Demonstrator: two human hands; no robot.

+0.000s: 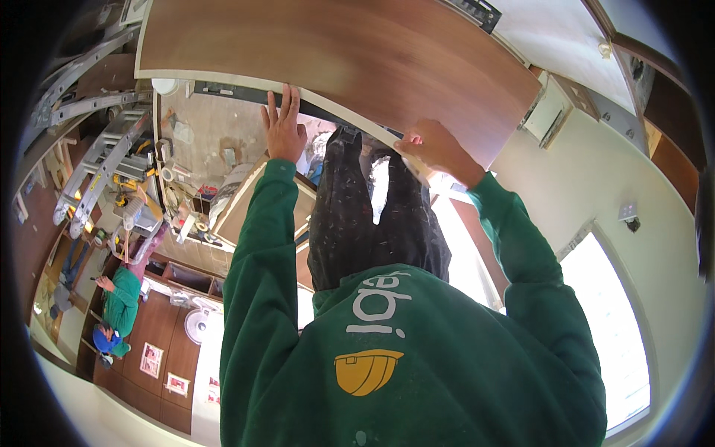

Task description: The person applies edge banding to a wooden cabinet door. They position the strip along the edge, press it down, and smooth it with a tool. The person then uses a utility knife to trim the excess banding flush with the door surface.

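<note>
A large brown wood-grain panel [320, 45] with a pale strip [223, 77] along its near edge spans the upper part of the head view. My left hand [284, 128] rests against this edge, fingers stretched upward and slightly apart, the tips touching the strip. Farther right along the same edge, my right hand [443, 151] is closed in a pinch. A pale strip end shows just under its fingers, and the fingertips partly hide what they grip. Below the edge runs a dark rail [234, 92], partly covered by my left hand.
Aluminium ladders [104, 160] stand at the left, near tools and tape rolls. A co-worker in a green top and blue cap [123, 298] is at the lower left, with a round white fan [196, 325] nearby. To the right are a pale wall [588, 179] and a bright window [607, 320].
</note>
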